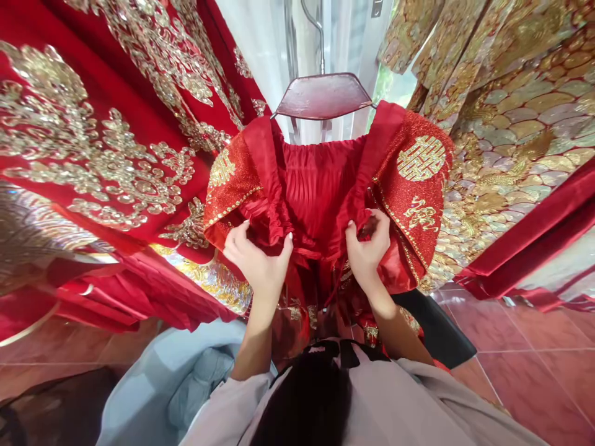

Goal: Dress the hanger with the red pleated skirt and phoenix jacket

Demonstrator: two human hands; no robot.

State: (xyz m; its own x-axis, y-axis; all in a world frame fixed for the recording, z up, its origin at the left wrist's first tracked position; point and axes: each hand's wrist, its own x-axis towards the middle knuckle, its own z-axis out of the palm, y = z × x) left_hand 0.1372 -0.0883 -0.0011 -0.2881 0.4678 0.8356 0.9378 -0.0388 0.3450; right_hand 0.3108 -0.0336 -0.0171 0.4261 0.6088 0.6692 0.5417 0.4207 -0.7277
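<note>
A red embroidered skirt [316, 179] with a gathered waistband hangs from a dark hanger [325, 96]. Its waistband is spread open, and pleated red cloth shows inside. Gold round emblems and beaded edging mark the panels on both sides. My left hand [260, 263] grips the gathered band at the left, thumb raised on the near side and fingers curled into the cloth. On the right, my right hand [370, 248] pinches the band in much the same way. Folds of cloth hide some of the fingertips.
A red gown [93, 142] with silver-gold beading hangs close on the left. Gold scale-patterned garments [511, 136] hang on the right. A pale blue chair [139, 371] with grey cloth on it stands at lower left. Reddish floor tiles [534, 365] show at lower right.
</note>
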